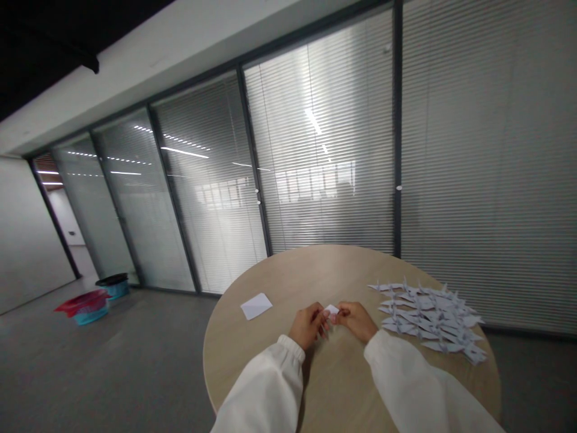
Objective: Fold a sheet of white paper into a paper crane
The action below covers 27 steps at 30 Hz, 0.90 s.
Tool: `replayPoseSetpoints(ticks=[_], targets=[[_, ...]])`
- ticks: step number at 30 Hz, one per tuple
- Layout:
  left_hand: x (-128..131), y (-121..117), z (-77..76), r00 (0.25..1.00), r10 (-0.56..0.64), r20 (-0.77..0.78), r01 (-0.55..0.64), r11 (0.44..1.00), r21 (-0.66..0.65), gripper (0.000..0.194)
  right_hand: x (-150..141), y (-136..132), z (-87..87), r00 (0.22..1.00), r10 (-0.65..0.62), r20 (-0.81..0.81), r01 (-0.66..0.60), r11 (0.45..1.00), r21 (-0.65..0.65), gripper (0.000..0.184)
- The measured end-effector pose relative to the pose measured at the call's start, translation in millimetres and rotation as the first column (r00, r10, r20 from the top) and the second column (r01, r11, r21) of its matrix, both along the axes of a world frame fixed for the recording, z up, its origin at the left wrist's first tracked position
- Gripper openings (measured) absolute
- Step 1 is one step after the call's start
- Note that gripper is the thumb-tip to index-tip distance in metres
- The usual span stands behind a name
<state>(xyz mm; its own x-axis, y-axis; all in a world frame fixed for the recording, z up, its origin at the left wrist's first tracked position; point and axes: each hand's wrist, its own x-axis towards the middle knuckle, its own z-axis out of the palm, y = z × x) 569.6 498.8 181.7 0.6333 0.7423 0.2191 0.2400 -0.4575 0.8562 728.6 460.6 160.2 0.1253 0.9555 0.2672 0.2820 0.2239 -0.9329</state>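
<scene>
My left hand (309,325) and my right hand (356,320) meet above the middle of a round light-wood table (333,270). Between their fingertips they pinch a small folded piece of white paper (332,310), partly hidden by the fingers. A flat square of white paper (256,306) lies to the left of my left hand. To the right of my right hand, a large group of folded paper cranes (428,319) lies in overlapping rows. White sleeves cover both forearms.
Behind the table runs a glass partition with slatted blinds (324,150). A red-and-blue plastic basin stack (83,307) and a dark-rimmed blue bin (112,287) stand on the grey floor (112,361) at the far left.
</scene>
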Motion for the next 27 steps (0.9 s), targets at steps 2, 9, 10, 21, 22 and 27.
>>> replayPoseSetpoints(ticks=[2,9,10,21,22,27], targets=[[0,0,0.6,1.0,-0.002,0.002,0.002,1.0,0.023,0.038,0,1,-0.9,1.0,0.01,-0.023,-0.01,1.0,0.009,0.023],[-1,-2,2.5,1.0,0.019,0.007,-0.019,0.998,0.057,0.036,-3,-2,-2.4,0.998,0.063,0.02,-0.065,0.996,0.069,0.034],[-1,-2,2.7,1.0,0.012,0.002,-0.012,0.998,0.063,0.035,-3,-3,-1.0,0.998,0.047,0.052,-0.051,0.996,0.079,0.034],[1,2,2.3,0.983,-0.047,0.176,0.057,0.997,-0.057,0.036,-8,-14,14.0,0.994,-0.035,0.1,0.018,0.986,0.164,0.033],[2,2,1.6,0.981,-0.056,0.188,0.075,0.993,-0.092,0.036,-8,-13,13.2,0.994,-0.044,0.101,0.025,0.984,0.177,0.033],[5,-1,-1.3,0.981,-0.153,0.121,0.175,0.965,-0.194,0.041,-8,-10,10.9,0.989,-0.087,0.119,0.064,0.979,0.191,0.032]])
